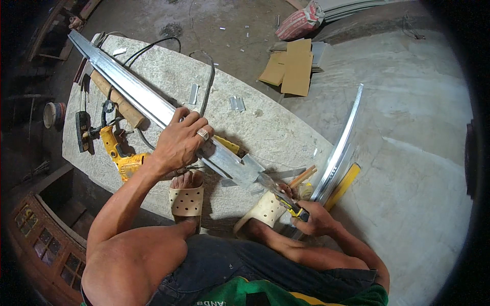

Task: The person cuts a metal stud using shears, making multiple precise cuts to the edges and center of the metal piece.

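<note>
A long shiny metal channel point(133, 91) lies slantwise across the pale worn board point(240, 127), from the far left down to the middle. Wrapped over its near part is my left hand point(179, 138), with a ring on one finger. My right hand point(317, 219) grips tin snips point(292, 205) by their yellow and black handles. The snips' jaws meet the channel's near end, where a flap of metal sticks up; whether they are biting cannot be made out. A yellow tool point(227, 145) shows partly behind the channel, beside my left fingers.
A yellow power drill point(122, 157) and a wooden roller point(120, 99) lie left of the channel. Metal offcuts point(237, 103) and a dark cable point(210, 76) are on the board. Rightward stand a curved metal strip point(344, 135) and a yellow level-like bar point(345, 184). Cardboard point(296, 66) lies beyond.
</note>
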`<state>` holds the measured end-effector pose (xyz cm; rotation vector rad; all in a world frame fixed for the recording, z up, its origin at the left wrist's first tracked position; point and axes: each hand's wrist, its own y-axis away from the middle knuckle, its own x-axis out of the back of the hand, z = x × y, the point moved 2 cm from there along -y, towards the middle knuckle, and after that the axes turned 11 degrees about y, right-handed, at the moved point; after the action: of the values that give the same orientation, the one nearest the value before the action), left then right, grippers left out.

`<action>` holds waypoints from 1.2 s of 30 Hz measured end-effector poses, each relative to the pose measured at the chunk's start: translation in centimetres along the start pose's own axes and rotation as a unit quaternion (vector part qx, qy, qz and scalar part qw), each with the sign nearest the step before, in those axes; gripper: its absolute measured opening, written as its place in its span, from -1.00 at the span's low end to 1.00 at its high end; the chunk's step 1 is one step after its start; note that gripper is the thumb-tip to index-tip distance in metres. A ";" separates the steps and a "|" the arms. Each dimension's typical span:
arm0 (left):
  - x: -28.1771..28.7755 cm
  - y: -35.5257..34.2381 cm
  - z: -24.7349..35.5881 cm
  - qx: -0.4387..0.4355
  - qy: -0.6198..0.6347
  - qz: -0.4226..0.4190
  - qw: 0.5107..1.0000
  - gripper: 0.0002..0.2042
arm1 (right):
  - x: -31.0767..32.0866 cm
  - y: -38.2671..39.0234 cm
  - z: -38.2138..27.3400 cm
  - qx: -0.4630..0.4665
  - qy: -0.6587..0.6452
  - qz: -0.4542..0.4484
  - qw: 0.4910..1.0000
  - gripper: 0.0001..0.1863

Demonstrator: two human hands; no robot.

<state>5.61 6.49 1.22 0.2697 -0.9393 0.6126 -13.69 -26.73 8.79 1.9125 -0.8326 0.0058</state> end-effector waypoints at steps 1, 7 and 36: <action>-0.4 0.3 -0.2 -0.004 0.003 0.015 1.000 -0.79 | -0.1 -0.1 0.1 0.008 0.028 0.002 1.000 -0.68; -0.5 0.1 0.0 -0.016 0.007 0.038 0.999 -0.75 | -1.5 -0.3 1.2 0.006 0.048 0.026 0.998 -0.66; -0.1 0.7 0.9 -0.001 0.007 0.006 1.000 -0.81 | -2.0 0.2 1.0 0.004 0.046 0.017 0.999 -0.72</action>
<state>4.52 6.58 1.60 0.2569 -0.9289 0.6243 -15.65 -26.51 7.79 1.8915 -0.8027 0.1179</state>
